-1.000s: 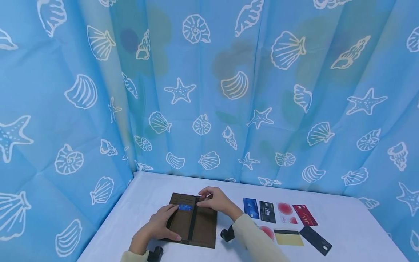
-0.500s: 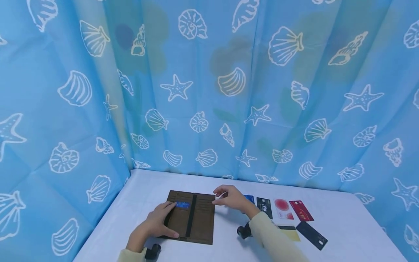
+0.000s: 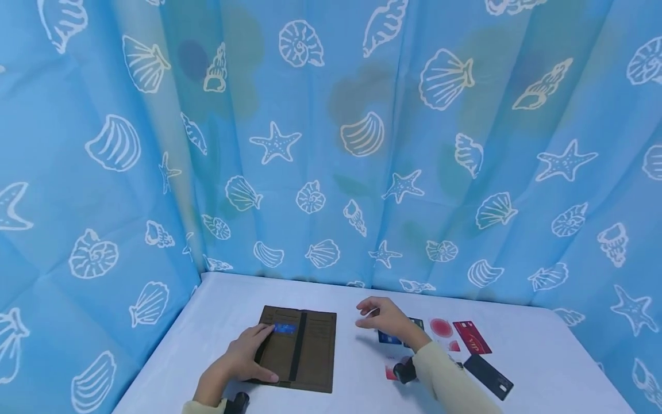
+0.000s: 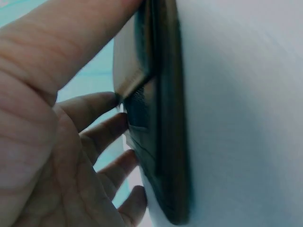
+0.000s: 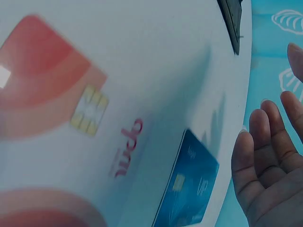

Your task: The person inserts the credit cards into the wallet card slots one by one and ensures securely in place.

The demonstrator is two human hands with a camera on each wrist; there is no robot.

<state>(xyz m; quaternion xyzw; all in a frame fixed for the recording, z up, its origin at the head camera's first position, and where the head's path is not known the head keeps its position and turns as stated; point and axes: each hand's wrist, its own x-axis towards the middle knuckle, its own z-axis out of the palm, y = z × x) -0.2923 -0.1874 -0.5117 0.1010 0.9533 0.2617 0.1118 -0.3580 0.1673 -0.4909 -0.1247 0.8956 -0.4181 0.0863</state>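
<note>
A brown bifold wallet [image 3: 318, 359] lies spread flat, a black strap [image 3: 297, 351] down its middle. In its left half a blue card [image 3: 284, 328] shows in a slot. My left hand [image 3: 245, 353] rests on the wallet's left side, thumb low and fingers high; the left wrist view shows its fingertips against the wallet [image 4: 168, 156]. To the wallet's right, my right hand [image 3: 385, 318] hovers above the cloth with loosely bent fingers and holds nothing. Under and beside it are a blue card [image 3: 389, 337] and a black card [image 3: 420, 324], both partly covered.
Further right lie a white card with red circles [image 3: 441, 328], a red VIP card [image 3: 472, 337] and a dark card [image 3: 488, 376]. A red and white card [image 3: 390, 371] is near the right wrist camera. A blue shell-patterned curtain [image 3: 320, 144] borders the white tabletop [image 3: 233, 290].
My right hand has left the wallet's upper part and moved right, toward the loose cards. The left hand stays on the wallet. The head view has shifted slightly.
</note>
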